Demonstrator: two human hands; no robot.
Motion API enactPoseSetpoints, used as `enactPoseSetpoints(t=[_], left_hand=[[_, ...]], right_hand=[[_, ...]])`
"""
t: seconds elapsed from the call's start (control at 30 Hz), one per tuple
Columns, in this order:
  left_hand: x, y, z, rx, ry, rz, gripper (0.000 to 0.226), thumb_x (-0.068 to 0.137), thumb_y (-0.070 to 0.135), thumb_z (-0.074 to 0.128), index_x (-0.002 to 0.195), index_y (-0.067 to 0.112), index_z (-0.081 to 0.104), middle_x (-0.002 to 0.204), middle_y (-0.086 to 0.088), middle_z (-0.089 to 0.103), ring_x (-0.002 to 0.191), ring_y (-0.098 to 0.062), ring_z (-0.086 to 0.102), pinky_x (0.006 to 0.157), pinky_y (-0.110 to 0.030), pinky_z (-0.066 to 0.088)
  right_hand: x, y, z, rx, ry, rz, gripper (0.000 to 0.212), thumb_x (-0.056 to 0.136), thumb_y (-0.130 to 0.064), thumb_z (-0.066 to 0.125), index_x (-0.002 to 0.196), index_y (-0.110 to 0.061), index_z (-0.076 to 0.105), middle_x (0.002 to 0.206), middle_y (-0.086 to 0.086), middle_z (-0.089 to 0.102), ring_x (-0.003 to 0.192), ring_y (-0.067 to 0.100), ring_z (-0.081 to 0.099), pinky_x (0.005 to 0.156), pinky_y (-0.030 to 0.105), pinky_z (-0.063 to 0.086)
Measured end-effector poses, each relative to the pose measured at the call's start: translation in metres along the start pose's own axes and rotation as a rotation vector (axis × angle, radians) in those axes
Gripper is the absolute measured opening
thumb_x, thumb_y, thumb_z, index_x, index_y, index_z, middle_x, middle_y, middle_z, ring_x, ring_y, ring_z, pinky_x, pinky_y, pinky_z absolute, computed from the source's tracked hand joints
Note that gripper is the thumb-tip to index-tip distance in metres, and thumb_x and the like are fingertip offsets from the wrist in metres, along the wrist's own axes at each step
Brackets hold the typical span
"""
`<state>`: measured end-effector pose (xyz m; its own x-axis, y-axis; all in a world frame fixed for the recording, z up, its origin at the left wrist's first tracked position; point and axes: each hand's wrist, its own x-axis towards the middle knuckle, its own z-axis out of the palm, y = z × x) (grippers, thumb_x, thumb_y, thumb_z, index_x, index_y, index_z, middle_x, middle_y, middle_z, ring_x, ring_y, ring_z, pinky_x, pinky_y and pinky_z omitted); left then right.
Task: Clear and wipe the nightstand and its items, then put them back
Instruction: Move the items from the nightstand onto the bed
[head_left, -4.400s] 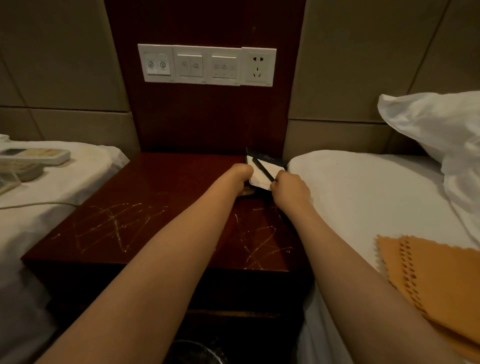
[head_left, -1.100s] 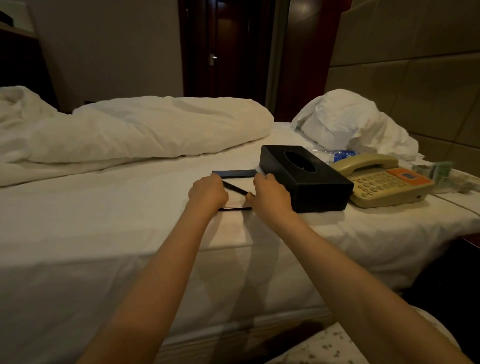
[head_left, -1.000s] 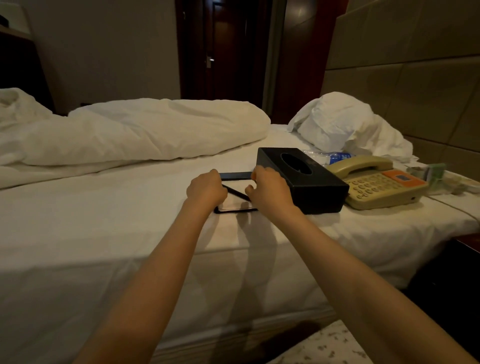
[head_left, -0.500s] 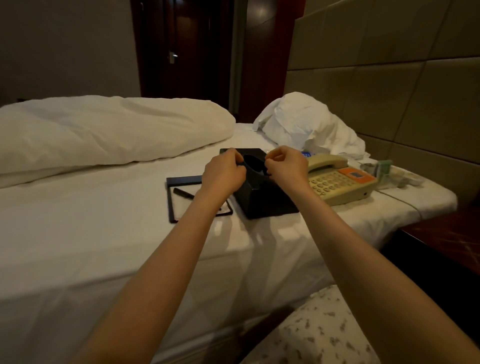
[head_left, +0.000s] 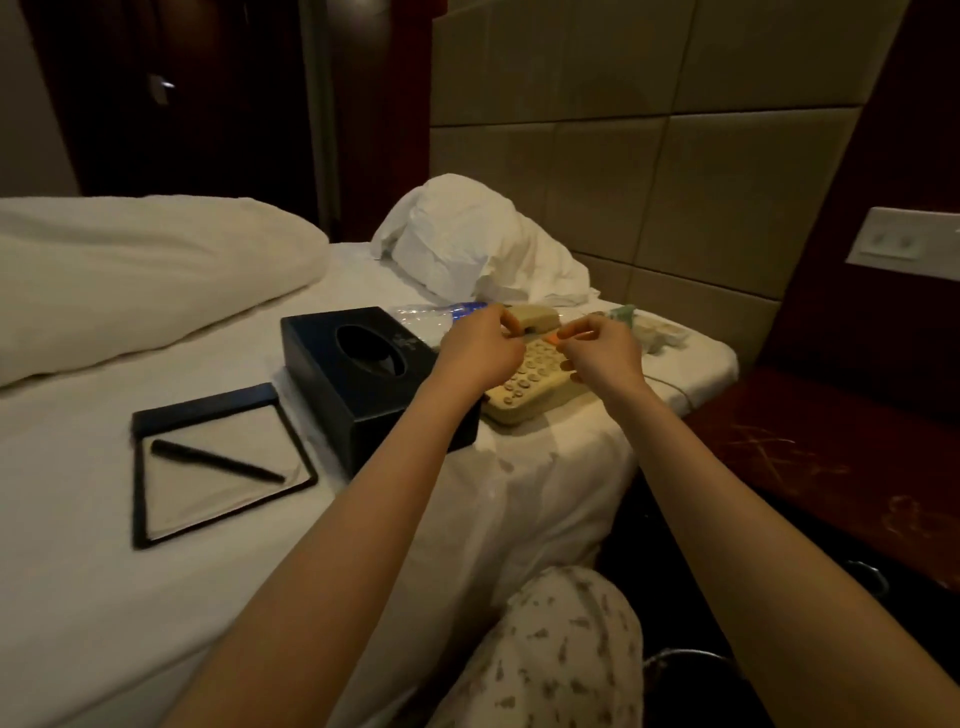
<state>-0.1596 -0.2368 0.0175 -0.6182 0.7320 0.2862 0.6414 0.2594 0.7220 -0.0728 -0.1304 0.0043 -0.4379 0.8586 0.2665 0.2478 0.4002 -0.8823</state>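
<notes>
**Q:** Grip first?

**A:** Your left hand (head_left: 483, 353) and your right hand (head_left: 602, 356) are side by side, close but apart, above the telephone (head_left: 519, 397). The fingers of both are curled in. On the right, thumb and forefinger are drawn near each other. I cannot tell whether either hand has hold of the phone or only hovers over it. Nothing else shows in them.

**Q:** Directly under?

**A:** The beige keypad lies below both palms. The handset (head_left: 537, 316) shows its far end just beyond your left fingertips.

**Q:** Left of the hands?

**A:** The black tissue box (head_left: 358, 379) sits just beside the phone, and your left forearm crosses its near corner. Further left is the notepad holder (head_left: 156, 519), flat on the bed sheet (head_left: 78, 597), with a pen (head_left: 218, 460) lying diagonally across the paper.

**Q:** Beyond?

**A:** A clear water bottle (head_left: 441, 312) is lying down, partly hidden behind your left hand. Past it there is a crumpled pillow (head_left: 467, 244) against the padded headboard (head_left: 623, 156), and a rolled duvet (head_left: 130, 270) far left.

**Q:** Right side?

**A:** Small green and white packets (head_left: 649, 330) lie just past your right hand at the bed's corner, and a thin cord (head_left: 670, 385) runs off the edge.

**Q:** The nightstand?

**A:** The nightstand (head_left: 831, 447) is well right of your right hand and lower, dark red wood with a scratched top. A switch panel (head_left: 904, 241) is on the wall above it.
</notes>
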Motion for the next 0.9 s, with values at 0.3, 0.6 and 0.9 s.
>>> enactPoseSetpoints(t=[0.3, 0.6, 0.9], left_hand=[[0.026, 0.045, 0.079, -0.235, -0.284, 0.076, 0.031, 0.087, 0.004, 0.045, 0.113, 0.011, 0.060, 0.100, -0.009, 0.059, 0.076, -0.017, 0.055, 0.062, -0.025, 0.049], [0.019, 0.114, 0.165, -0.283, -0.535, 0.187, 0.024, 0.088, 0.005, 0.048, 0.107, 0.013, 0.062, 0.098, -0.010, 0.062, 0.078, -0.026, 0.058, 0.067, -0.027, 0.044], [-0.021, 0.185, 0.238, -0.302, -0.792, 0.326, 0.016, 0.092, 0.008, 0.049, 0.104, 0.017, 0.057, 0.085, 0.002, 0.054, 0.066, -0.010, 0.053, 0.062, -0.025, 0.047]], right_hand=[[0.009, 0.051, -0.079, -0.116, 0.147, 0.171, 0.021, 0.083, 0.001, 0.052, 0.074, -0.017, 0.060, 0.082, 0.009, 0.066, 0.055, 0.012, 0.057, 0.054, 0.020, 0.046], [-0.005, 0.086, -0.182, -0.251, 0.336, 0.271, 0.029, 0.088, -0.006, 0.054, 0.068, -0.026, 0.058, 0.095, 0.005, 0.068, 0.081, 0.017, 0.065, 0.072, 0.030, 0.055], [-0.059, 0.113, -0.275, -0.306, 0.502, 0.408, 0.023, 0.091, 0.000, 0.046, 0.083, -0.017, 0.059, 0.099, 0.007, 0.064, 0.071, 0.014, 0.059, 0.055, 0.022, 0.045]])
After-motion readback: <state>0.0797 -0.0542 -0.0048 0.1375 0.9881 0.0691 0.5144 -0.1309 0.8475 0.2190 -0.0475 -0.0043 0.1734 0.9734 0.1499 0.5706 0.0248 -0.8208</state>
